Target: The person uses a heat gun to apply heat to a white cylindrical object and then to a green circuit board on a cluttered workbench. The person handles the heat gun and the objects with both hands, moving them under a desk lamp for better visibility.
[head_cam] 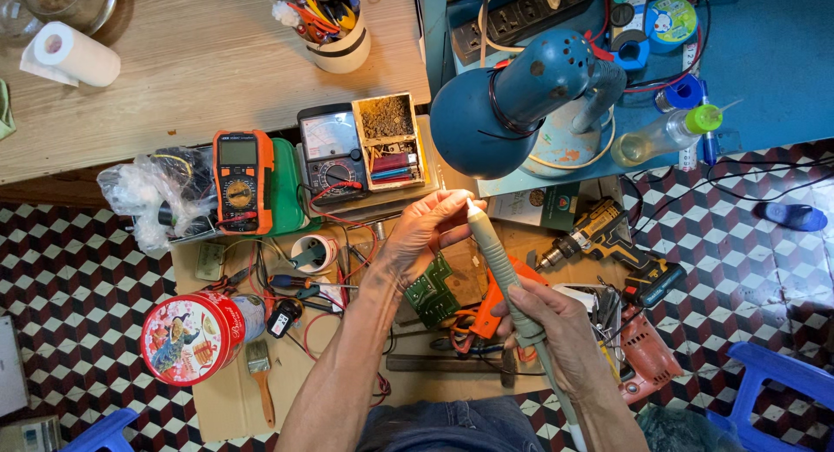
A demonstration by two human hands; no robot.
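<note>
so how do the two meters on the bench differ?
The orange multimeter has a digital screen; the black multimeter has an analog needle scale. The orange one lies beside a green case; the black one sits against a small wooden box. Both lie face up, each with a rotary dial, beyond the left hand.

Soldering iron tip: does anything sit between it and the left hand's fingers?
Nothing visible does. The left hand pinches right at the tip of the pale soldering iron, under the blue lamp. The right hand grips the handle lower down.
</note>
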